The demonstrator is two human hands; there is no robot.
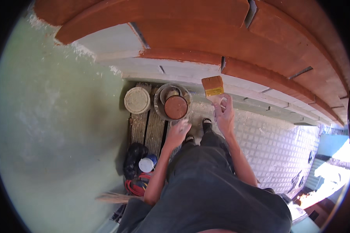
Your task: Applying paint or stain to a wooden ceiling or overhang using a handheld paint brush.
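Right hand [224, 114] grips a flat bristle brush [213, 87], left hand [177, 133] near round bucket [157, 105].

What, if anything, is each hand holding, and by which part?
The right hand holds a paintbrush by its handle; whether the left hand holds anything can't be told.

Wall [58, 116]: pale green — whitish scuffed patches, left side | Wooden planks [154, 132]: weathered, side by side, near that wall | Floor [276, 151]: pale, grid-patterned | Glare [334, 178]: white, lower right — light-blue panel [328, 145] near it
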